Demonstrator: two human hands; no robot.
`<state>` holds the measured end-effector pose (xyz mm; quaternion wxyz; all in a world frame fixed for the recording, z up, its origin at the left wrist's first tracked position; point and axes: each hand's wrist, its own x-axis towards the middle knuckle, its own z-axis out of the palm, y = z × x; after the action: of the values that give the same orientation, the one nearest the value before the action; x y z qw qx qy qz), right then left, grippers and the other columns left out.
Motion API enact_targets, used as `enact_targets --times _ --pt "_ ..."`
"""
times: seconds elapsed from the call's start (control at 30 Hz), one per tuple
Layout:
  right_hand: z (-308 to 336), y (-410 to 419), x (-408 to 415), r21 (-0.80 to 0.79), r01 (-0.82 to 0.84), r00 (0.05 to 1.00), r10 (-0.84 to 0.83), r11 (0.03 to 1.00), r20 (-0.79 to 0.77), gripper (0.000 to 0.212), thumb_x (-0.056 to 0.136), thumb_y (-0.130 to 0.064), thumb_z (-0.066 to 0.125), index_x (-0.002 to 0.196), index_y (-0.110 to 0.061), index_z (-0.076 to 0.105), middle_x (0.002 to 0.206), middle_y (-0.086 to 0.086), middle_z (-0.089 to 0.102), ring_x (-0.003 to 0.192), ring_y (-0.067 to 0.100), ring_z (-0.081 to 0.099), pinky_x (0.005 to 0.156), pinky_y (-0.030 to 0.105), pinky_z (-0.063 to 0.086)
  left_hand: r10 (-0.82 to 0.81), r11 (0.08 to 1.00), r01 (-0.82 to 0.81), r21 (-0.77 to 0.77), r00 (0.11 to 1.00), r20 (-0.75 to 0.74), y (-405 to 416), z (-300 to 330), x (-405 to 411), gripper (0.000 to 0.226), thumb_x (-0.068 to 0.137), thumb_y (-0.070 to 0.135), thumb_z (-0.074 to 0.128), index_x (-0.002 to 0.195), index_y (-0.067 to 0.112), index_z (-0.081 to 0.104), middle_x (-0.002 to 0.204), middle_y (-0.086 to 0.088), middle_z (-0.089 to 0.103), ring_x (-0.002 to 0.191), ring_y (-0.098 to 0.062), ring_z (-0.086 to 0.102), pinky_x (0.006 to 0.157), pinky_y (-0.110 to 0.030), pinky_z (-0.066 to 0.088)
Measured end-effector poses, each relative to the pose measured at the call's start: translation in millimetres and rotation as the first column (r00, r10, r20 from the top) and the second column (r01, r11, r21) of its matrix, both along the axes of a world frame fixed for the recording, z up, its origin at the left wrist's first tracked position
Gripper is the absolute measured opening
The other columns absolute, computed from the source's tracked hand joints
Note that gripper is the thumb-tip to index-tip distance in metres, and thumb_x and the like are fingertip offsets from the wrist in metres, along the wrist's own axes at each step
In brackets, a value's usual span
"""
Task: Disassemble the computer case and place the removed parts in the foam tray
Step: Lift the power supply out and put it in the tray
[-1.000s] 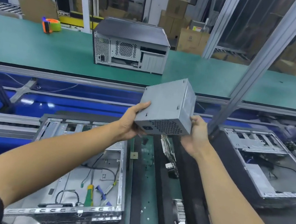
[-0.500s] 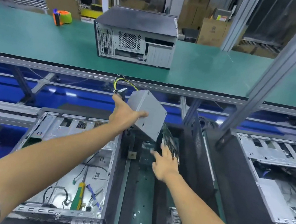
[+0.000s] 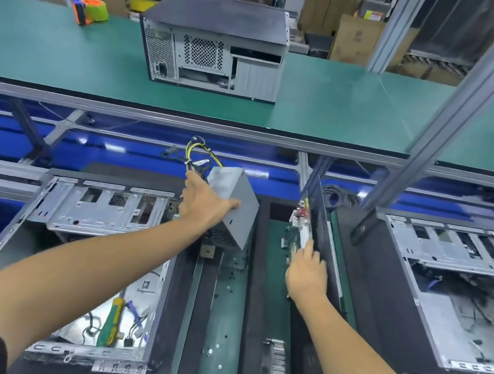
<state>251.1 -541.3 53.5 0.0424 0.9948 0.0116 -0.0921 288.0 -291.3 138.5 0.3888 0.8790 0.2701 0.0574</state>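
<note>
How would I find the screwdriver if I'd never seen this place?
Find the opened computer case lying flat at the near left. The screwdriver lies inside it at the near end, among loose wires. It alone has a green and yellow handle.

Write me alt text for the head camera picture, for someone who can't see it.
A person's left hand holds a grey metal power supply box tilted above a black foam tray, while the right hand touches a green circuit board standing on edge in the tray. An opened silver computer case lies to the left.
</note>
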Motion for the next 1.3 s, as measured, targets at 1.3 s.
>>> enact_targets --times 1.3 --pt "1 -39 20 0.389 0.219 0.973 -0.173 0.895 -0.15 0.037 0.088 0.004 0.032 0.112 -0.025 0.037 0.101 0.013 0.057 0.078 0.029 0.055 0.068 0.037 0.045 -0.098 0.993 0.076 -0.094 0.961 -0.259 -134 -54 37 0.13 0.063 0.059 0.085 0.151 0.01 0.004 0.15 -0.017 0.031 0.132 -0.037 0.042 0.098 -0.049 0.042"
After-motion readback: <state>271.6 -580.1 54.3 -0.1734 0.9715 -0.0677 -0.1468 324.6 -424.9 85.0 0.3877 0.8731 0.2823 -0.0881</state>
